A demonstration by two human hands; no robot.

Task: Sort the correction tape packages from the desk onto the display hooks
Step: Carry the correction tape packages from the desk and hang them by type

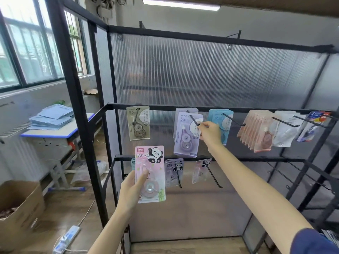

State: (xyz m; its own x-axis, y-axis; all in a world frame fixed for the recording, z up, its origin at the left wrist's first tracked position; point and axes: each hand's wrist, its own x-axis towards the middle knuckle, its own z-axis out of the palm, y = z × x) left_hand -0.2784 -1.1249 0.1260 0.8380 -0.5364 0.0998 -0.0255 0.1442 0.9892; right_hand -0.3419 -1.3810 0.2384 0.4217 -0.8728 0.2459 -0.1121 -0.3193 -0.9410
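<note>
Her right hand (209,132) pinches the lilac correction tape package (187,134) at its hook's tip (195,121) on the middle rail; let go early and it slides off. Her left hand (131,189) grips the pink panda package (150,174), waiting.

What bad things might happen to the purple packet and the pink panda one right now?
The purple package hangs near the hook tip, held only by the right hand at its edge; if that hand lets go early, it might slide off. The left hand grips just the bottom of the pink panda package, so that one could tip or slip while attention is on the hook.
</note>
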